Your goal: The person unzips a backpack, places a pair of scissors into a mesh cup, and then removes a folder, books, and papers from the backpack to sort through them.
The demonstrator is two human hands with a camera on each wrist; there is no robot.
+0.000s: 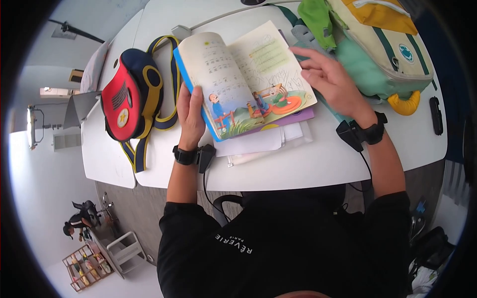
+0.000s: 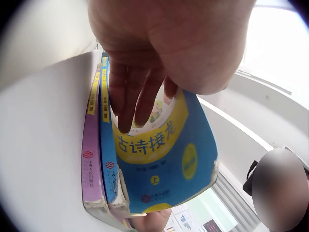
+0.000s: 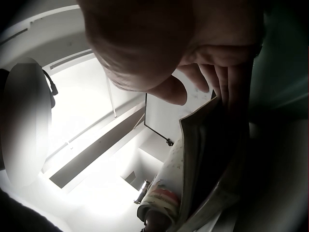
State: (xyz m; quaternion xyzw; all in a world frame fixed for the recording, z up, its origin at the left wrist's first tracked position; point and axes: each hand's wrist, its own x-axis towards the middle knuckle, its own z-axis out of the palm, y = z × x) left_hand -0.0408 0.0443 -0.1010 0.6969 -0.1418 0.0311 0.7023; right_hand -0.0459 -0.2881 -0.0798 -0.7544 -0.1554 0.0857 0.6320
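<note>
Blue-covered, illustrated paper book (image 1: 271, 62) is open partway above the white tabletop (image 1: 298, 174), leaves either side; left hand (image 1: 191, 116) clamps its left edge; right hand (image 1: 338, 87), fingers apart, nears its right.

The black shirt (image 1: 284, 243) reads "RÊVERIE PARIS", and the blue book (image 2: 176, 174) "古诗接龙" and "上".

On the desk (image 1: 298, 174), from left to right: strapped bag (image 1: 131, 94), open book (image 1: 218, 74), backpack (image 1: 387, 59) toward the far right. Directly beneath the open book, lower book (image 1: 295, 118); under both, toward the near edge, papers (image 1: 248, 145). Right of the backpack, small oblong object (image 1: 436, 115). Off the desk, near left, cart (image 1: 126, 251).
</note>
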